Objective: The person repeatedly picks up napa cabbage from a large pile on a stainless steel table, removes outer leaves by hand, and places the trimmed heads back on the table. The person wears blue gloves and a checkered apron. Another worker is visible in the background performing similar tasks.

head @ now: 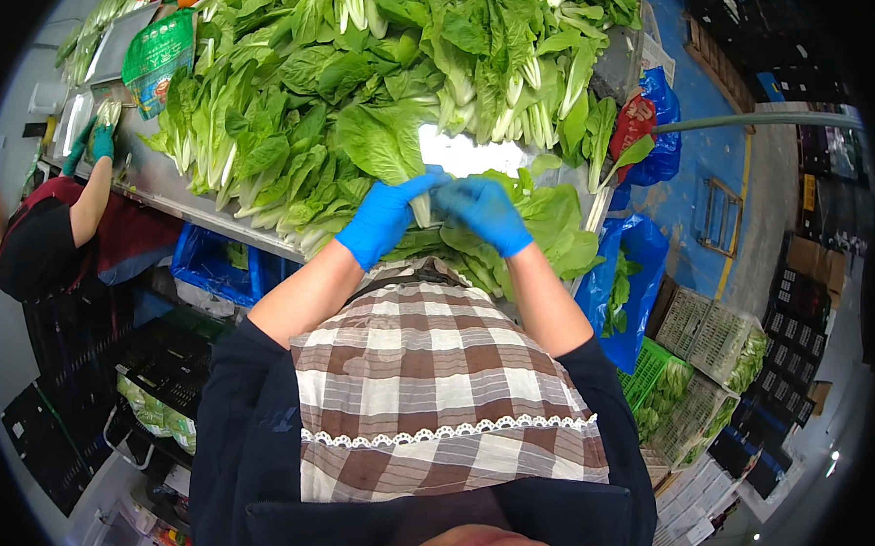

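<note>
My left hand, in a blue glove, is closed on a small head of leafy greens, whose broad leaves point away from me and whose pale stem end shows below the fingers. Beside it my right hand, gloved and slightly blurred, has its fingers bent at the stem; whether it grips anything is unclear. Piles of leafy greens with white stems cover much of the metal table. Loose leaves lie under and right of my right hand.
At the left, a co-worker's gloved hands hold greens over the table. Below its edge sits a blue crate. Blue plastic bags hang at the right corner, near crates of greens. A green printed bag lies at the upper left.
</note>
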The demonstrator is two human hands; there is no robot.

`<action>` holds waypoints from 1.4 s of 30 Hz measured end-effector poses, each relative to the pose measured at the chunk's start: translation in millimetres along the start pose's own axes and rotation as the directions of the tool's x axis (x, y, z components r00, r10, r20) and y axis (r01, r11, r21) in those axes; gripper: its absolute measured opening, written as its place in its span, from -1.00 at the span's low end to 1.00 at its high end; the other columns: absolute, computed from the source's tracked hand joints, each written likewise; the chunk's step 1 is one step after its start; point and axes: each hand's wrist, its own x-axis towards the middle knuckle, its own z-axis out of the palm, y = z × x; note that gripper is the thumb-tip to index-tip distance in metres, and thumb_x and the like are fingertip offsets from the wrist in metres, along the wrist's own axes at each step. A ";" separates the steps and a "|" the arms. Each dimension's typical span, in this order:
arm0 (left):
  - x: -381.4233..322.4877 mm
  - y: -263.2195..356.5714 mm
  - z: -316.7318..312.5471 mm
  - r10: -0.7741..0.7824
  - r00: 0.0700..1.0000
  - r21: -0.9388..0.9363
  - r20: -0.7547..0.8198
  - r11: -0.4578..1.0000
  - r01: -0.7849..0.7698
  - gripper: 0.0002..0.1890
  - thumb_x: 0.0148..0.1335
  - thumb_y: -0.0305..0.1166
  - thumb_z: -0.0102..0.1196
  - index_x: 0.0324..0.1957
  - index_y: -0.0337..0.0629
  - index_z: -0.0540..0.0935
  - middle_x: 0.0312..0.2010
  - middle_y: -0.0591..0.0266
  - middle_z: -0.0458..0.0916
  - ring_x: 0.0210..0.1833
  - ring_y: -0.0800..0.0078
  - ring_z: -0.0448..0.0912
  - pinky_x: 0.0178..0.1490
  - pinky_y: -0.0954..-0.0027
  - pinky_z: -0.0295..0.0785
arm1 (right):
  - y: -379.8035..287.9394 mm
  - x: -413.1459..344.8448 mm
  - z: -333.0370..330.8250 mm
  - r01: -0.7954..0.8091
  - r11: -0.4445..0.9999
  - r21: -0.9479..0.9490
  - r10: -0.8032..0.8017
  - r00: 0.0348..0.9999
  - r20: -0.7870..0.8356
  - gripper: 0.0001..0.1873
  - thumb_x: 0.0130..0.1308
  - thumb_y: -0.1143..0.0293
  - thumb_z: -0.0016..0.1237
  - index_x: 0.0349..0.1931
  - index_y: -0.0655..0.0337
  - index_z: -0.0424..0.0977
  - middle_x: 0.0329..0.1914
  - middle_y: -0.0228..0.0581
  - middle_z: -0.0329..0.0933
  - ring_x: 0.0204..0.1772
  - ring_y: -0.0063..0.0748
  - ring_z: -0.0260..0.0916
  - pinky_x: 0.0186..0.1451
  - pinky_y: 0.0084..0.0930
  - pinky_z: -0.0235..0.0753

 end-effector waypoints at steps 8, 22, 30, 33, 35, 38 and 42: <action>10.4 -10.3 -17.9 -0.010 0.994 -0.082 -0.109 0.997 0.001 -0.55 0.30 -0.33 0.12 0.17 -0.34 0.45 0.00 -0.03 0.57 0.06 0.20 0.55 0.12 0.20 0.48 | 23.3 100.5 -46.2 0.050 0.815 -0.578 -0.467 0.647 -0.603 -0.51 0.07 0.21 0.28 -0.10 0.31 0.41 -0.49 -0.32 0.37 -0.43 -0.45 0.32 -0.33 -0.50 0.40; 25.2 2.4 11.6 0.086 0.996 0.105 -0.022 0.991 -0.084 -0.55 0.21 -0.32 0.24 0.10 -0.28 0.48 -0.04 0.17 0.59 -0.06 0.44 0.58 -0.05 0.42 0.50 | -23.9 10.5 -13.2 0.133 0.987 -0.095 -0.153 0.956 -0.250 -0.81 0.23 0.37 0.09 -0.21 0.26 0.53 -0.48 -0.33 0.54 -0.50 -0.62 0.37 -0.38 -0.65 0.39; 17.8 -8.0 -20.2 0.040 0.994 -0.059 -0.098 0.997 -0.046 -0.56 0.25 -0.35 0.16 0.14 -0.31 0.44 -0.16 0.11 0.61 -0.15 0.32 0.58 -0.05 0.30 0.52 | -42.5 63.5 -36.2 0.211 0.970 -0.123 -0.244 0.824 -0.511 -0.64 0.12 0.34 0.18 -0.09 0.28 0.49 -0.36 -0.26 0.56 -0.40 -0.47 0.45 -0.27 -0.49 0.48; 9.5 -5.2 -18.3 0.031 0.997 -0.074 -0.070 0.997 -0.037 -0.55 0.26 -0.35 0.15 0.15 -0.30 0.44 -0.16 0.11 0.62 -0.13 0.32 0.58 -0.02 0.29 0.52 | -3.2 109.5 -71.8 0.104 0.912 -0.396 -0.364 0.648 -0.669 -0.64 0.05 0.31 0.26 -0.21 0.29 0.47 -0.43 -0.29 0.50 -0.39 -0.47 0.40 -0.26 -0.50 0.45; 6.1 -0.6 -16.1 0.036 0.998 -0.072 -0.051 0.997 -0.039 -0.53 0.26 -0.34 0.15 0.18 -0.29 0.41 -0.12 0.09 0.60 -0.09 0.31 0.58 0.02 0.28 0.50 | 11.0 122.3 -83.4 0.045 0.888 -0.458 -0.356 0.697 -0.622 -0.56 0.01 0.27 0.27 -0.16 0.31 0.43 -0.40 -0.23 0.53 -0.37 -0.39 0.46 -0.23 -0.39 0.50; 3.6 5.5 -16.5 0.072 0.997 -0.120 -0.038 0.990 -0.076 -0.49 0.28 -0.34 0.13 0.23 -0.29 0.37 -0.05 0.06 0.58 -0.02 0.29 0.56 0.10 0.25 0.49 | -19.4 96.4 -62.3 0.171 0.983 -0.064 -0.178 0.819 -0.545 -0.62 0.05 0.35 0.26 -0.19 0.31 0.42 -0.39 -0.23 0.52 -0.37 -0.46 0.46 -0.28 -0.50 0.49; 4.4 20.0 4.9 0.121 0.992 -0.201 0.021 0.973 -0.115 -0.48 0.32 -0.36 0.07 0.27 -0.30 0.31 0.04 0.02 0.54 0.09 0.24 0.52 0.22 0.20 0.42 | -20.2 65.2 -42.6 0.312 0.935 0.167 -0.195 0.848 -0.492 -0.67 0.09 0.46 0.25 -0.26 0.27 0.35 -0.43 -0.30 0.48 -0.41 -0.55 0.42 -0.37 -0.62 0.44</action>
